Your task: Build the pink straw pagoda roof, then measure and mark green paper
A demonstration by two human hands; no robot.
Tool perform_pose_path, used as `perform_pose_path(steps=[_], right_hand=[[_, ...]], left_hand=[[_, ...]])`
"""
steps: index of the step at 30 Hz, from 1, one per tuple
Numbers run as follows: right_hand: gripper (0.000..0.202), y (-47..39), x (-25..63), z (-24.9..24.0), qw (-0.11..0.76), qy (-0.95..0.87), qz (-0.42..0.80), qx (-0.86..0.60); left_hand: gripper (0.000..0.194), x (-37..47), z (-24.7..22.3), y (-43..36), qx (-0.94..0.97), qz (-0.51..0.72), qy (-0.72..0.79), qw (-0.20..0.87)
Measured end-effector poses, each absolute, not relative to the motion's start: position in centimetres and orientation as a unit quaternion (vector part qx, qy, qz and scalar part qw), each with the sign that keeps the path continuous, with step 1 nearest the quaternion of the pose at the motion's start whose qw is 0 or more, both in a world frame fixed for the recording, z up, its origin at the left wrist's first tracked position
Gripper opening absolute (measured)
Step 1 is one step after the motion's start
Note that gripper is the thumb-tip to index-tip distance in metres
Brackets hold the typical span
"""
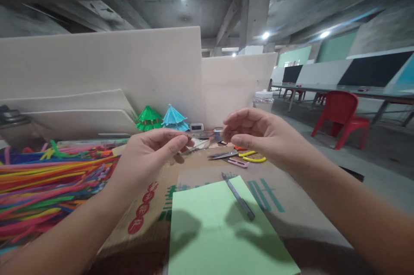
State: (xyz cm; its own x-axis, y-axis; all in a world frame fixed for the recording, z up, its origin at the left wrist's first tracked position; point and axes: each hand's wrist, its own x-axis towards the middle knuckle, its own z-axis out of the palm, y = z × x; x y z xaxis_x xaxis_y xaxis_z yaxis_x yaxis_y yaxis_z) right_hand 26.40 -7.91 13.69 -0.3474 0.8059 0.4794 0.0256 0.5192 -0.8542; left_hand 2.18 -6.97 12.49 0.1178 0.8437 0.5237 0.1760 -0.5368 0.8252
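My left hand (158,150) is raised over the cardboard (190,163), thumb and fingers pinched together. Across from it, my right hand (255,130) has its fingers curled towards the thumb. Something thin and see-through seems to span the gap between the fingertips; I cannot make it out. Below the hands lies a light green paper sheet (207,223) with a grey pen (239,197) on its upper right part. Yellow-handled scissors (254,156) and a small pink-handled tool (237,163) lie beyond the sheet, under the right hand.
Colourful pipe cleaners (48,184) are heaped at the left. Green (148,118) and blue (174,117) umbrella-like crafts stand before a pale board (103,67), near a small white device (196,127). A clear jar (263,100) is behind my right hand; a red chair (341,113) stands farther right.
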Motion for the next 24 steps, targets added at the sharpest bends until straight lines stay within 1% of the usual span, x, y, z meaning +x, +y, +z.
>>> perform_pose_path(steps=[2,5,8,11,16,21,24], right_hand=[[0.022,-7.9,25.8,13.3,0.501,-0.706,0.43,-0.255],[0.023,-7.8,25.0,12.4,0.519,-0.679,0.459,-0.243],[0.024,-7.5,24.6,11.7,0.548,-0.658,0.462,-0.23],[0.023,-7.3,24.5,11.4,0.561,-0.661,0.45,-0.213],[0.021,-7.1,24.7,11.3,0.566,-0.677,0.43,-0.193],[0.023,-7.1,24.6,11.3,0.555,-0.686,0.415,-0.223],[0.024,-7.0,24.8,11.6,0.525,-0.702,0.419,-0.238]], left_hand=[[0.021,2.2,12.3,-6.9,0.686,0.544,0.378,0.301],[0.023,2.1,11.9,-6.8,0.695,0.538,0.37,0.3],[0.023,2.1,11.6,-6.7,0.706,0.534,0.355,0.301],[0.022,2.1,11.5,-6.7,0.708,0.533,0.354,0.299],[0.02,2.5,11.7,-7.1,0.713,0.526,0.35,0.303],[0.019,2.8,11.6,-7.2,0.717,0.524,0.346,0.304],[0.02,2.7,11.5,-6.8,0.711,0.528,0.358,0.295]])
